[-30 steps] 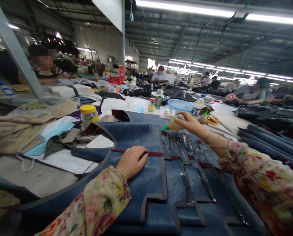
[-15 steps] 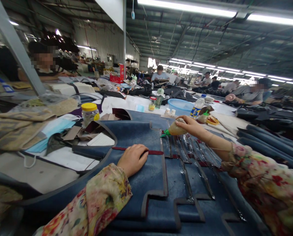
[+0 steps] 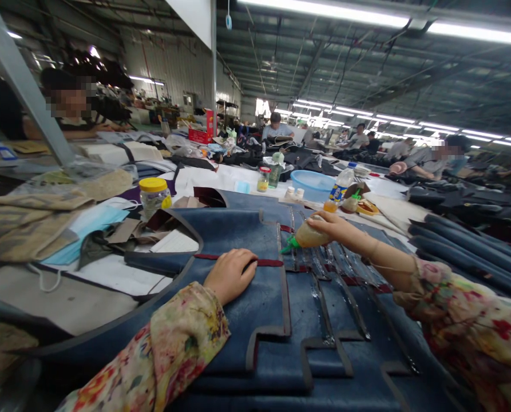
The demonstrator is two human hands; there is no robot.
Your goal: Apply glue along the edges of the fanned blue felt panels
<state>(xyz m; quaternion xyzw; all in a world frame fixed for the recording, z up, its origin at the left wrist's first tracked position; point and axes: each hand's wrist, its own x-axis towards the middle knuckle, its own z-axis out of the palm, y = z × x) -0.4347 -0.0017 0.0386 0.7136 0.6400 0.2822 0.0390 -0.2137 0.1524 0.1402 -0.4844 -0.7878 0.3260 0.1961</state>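
Dark blue leather panels with grey edges lie overlapped in steps before me. My left hand rests on the top panel beside a dark red strip, palm down with the fingers out. In my right hand is a tilted squeeze bottle of glue, its green nozzle pointing down left at the top panel's grey edge. The nozzle tip is at or just over that edge; I cannot tell if it touches. Shiny wet glue lines run along the edges of the panels to the right.
At the back stand a yellow-lidded jar, a red-lidded jar, a blue basin and a drink bottle. Blue face masks and scraps lie left. Stacked blue panels lie right. Other people sit farther off.
My right hand and the glue bottle have come toward me, and the nozzle has slid down along the top panel's edge. My left hand stays on the same panel.
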